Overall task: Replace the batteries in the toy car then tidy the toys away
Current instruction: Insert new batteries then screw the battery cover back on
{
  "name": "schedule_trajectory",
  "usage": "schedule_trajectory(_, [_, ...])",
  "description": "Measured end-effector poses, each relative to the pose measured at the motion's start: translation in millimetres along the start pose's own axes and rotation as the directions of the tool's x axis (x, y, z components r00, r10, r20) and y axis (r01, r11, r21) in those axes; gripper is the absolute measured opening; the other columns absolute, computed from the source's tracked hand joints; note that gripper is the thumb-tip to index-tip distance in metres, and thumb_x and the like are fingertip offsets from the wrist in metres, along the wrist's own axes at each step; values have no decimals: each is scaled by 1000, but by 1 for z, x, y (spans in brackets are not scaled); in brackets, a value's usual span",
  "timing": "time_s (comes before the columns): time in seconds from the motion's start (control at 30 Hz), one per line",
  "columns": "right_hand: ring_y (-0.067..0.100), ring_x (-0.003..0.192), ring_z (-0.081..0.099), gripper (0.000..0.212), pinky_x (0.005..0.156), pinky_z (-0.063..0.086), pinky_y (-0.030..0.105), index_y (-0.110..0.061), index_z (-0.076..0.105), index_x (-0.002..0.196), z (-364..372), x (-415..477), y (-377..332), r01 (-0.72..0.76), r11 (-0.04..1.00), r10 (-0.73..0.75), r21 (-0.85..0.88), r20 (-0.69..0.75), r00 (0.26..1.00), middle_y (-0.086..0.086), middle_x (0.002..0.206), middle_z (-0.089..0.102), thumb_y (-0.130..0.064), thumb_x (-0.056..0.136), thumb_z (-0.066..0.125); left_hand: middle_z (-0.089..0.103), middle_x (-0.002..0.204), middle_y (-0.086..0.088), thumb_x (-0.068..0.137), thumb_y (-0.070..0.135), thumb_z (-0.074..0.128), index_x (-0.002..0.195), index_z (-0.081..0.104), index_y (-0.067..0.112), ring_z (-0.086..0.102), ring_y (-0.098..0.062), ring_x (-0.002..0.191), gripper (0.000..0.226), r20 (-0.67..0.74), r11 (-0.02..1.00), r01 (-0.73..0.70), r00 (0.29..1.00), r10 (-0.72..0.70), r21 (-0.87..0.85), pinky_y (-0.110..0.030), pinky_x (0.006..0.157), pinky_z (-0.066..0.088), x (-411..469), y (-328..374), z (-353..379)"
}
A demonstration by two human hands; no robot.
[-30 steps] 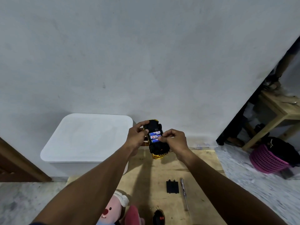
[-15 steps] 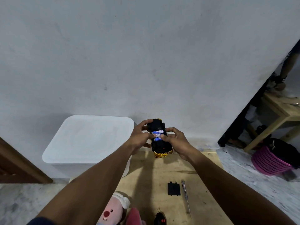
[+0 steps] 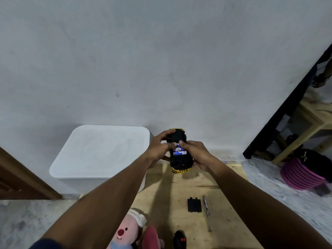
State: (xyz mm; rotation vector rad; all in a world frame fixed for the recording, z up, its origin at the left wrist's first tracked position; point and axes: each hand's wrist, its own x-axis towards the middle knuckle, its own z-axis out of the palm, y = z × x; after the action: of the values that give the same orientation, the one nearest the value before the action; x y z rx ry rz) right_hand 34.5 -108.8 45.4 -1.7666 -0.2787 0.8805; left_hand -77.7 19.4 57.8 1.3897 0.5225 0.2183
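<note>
I see left hand (image 3: 158, 150) gripping upturned black-and-gold plastic toy car (image 3: 180, 161) above far end of light wooden table (image 3: 179, 191) | right hand (image 3: 195, 153) holding it too, fingertip on blue cylindrical batteries (image 3: 179, 150) in open bay | flat black plastic battery cover (image 3: 194, 205), slim metal screwdriver (image 3: 207, 212) side by side mid-table

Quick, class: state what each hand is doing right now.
Left hand: closed, gripping the upturned toy car.
Right hand: closed, gripping the toy car, fingers on its batteries.
</note>
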Motion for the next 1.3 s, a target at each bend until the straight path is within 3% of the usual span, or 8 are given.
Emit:
schedule_trajectory(0.17, [25,88,74,23,68,60,40,-11,69,104,2,1,-2,-28,999,28,33,-7,1000,9,96,76,-31,91,70,57,123,-2,87,-9,57,127,62,32,69,-25,95,58,-28,999,-20,999,21,25,-33,56,59,-1,0,1])
schedule_trajectory(0.53, [24,82,71,14,67,59,40,-9,70,97,3,1,0,-55,997,56,57,-13,998,9,93,74,-22,91,70,58,122,-2,84,-12,55,126,63,31,69,-28,96,60,-52,999,-24,998,25,29,-35,57,59,-4,-5,3])
schedule_trajectory(0.7, [26,93,74,26,82,60,47,-12,70,108,-4,-2,1,-4,999,2,42,44,999,10,100,76,-30,89,72,58,125,-5,87,-7,57,128,61,31,70,-28,94,56,-55,1000,-9,998,9,5,-35,58,59,-2,1,2])
schedule_trajectory(0.8, [30,105,70,31,89,57,47,-9,66,120,-10,-4,0,-29,990,10,135,144,989,16,111,73,-10,89,70,59,127,-8,87,-7,61,131,59,28,70,-24,85,56,-54,999,22,998,-23,-23,-34,56,58,-1,6,0])
schedule_trajectory(0.93, [32,107,68,35,95,54,49,-9,65,121,-12,-5,1,-15,993,0,116,129,992,16,112,73,-1,87,68,56,128,-6,79,-13,67,135,55,29,68,-24,93,70,-24,999,49,999,-49,1,-35,60,60,-5,6,-2])
schedule_trajectory(1.13, [32,104,68,37,91,56,50,-9,65,117,-8,-1,10,-28,997,26,66,33,999,13,106,73,3,82,68,55,128,-5,77,-18,60,135,56,29,65,-24,94,75,-30,999,33,999,-32,32,-31,57,59,-10,-3,2])
schedule_trajectory(1.3, [32,110,66,35,90,57,45,-10,61,124,-16,-2,19,-102,990,81,94,204,976,14,118,69,-8,90,68,57,126,-3,78,-17,62,134,57,30,67,-21,93,73,-23,997,76,997,-76,14,-37,64,61,-13,-11,-1])
